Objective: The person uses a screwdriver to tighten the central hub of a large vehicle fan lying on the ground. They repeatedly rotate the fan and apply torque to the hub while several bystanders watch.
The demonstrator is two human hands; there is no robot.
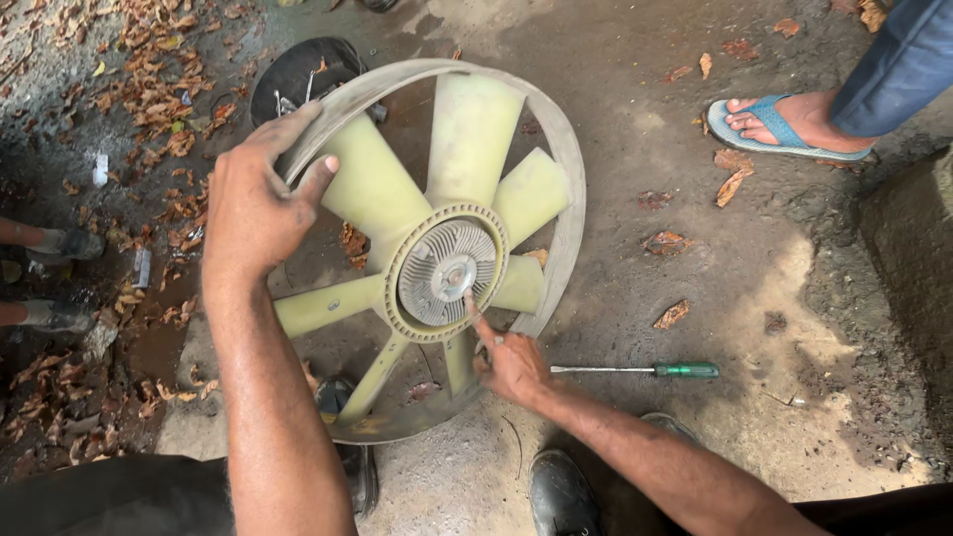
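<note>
Left hand (253, 203) grips the rim of the upright yellow fan (437, 179), right hand (508, 362) holds nothing, forefinger on metal hub (447, 271); screwdriver (640, 370) beside.

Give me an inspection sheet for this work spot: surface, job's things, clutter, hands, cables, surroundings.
Surface: rough concrete ground, stained.
Job's things: pale yellow fan with outer ring, propped tilted; finned metal hub at its centre.
Clutter: green-handled screwdriver on the ground right of the fan; dry leaves at left.
Hands: left hand grips the ring's upper left; right hand has its forefinger on the hub.
Cables: nothing seen.
Surroundings: another person's foot in a blue sandal top right; black shoe below.
</note>
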